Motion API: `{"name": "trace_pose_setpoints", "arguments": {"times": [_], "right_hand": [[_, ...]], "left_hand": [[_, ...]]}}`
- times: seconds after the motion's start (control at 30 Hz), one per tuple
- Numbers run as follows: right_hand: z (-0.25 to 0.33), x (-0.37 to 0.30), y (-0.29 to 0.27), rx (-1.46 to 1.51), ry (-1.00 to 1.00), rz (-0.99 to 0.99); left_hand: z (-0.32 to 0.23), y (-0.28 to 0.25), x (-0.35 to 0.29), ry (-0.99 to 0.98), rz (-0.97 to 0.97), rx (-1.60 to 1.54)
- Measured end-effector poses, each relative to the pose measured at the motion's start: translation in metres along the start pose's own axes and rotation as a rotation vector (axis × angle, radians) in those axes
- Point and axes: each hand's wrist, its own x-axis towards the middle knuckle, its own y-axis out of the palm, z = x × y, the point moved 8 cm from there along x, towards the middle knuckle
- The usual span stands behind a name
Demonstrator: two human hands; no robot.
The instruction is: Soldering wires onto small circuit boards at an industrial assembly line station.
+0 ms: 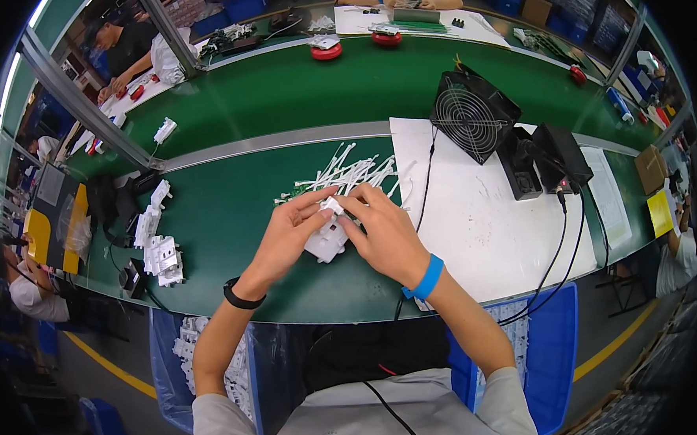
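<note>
White plastic case: in front of the body, over the near part of the green table; cannot tell whether it rests there or is lifted.

Left hand: fingers drawn in narrow, holding the case's upper left side. Right hand: fingers likewise narrow, pinching at the upper right. Fingertips nearly meet over a small white piece at the top; cannot tell if it is separate. Two-sided hold probably steadies the case for fine fingerwork.

White cables lie loose just beyond the hands, presumably for short reach. More white parts line the table's left side, apart from the work spot. Left bin and right bin, both blue, flank the lap and contain white pieces; likely placed for either arm.

Black fan stands tilted, grille toward the worker, perhaps for cooling. Black power box beside it, leads trailing over the white sheet.

Writing: printed paper at right has faint lines, too small to read. Yellow card: nothing legible. Shirt has a small dark mark, unreadable.
</note>
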Motion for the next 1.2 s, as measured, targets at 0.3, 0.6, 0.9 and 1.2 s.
{"name": "trace_pose_setpoints", "arguments": {"times": [0.3, 0.6, 0.9, 1.2], "right_hand": [[-0.007, -0.004, -0.021, 0.082, 0.166, -0.075], [-0.009, -0.022, -0.046, 0.007, 0.250, -0.144], [0.016, -0.036, -0.063, -0.056, 0.099, -0.264], [-0.021, -0.064, -0.072, 0.012, 0.214, -0.208]], "left_hand": [[-0.007, 0.019, 0.010, 0.186, 0.023, 0.078], [-0.010, 0.032, 0.021, 0.344, -0.223, 0.099], [-0.032, 0.061, 0.043, 0.479, -0.296, 0.233], [-0.022, 0.109, 0.072, 0.485, 0.003, 0.367]]}}
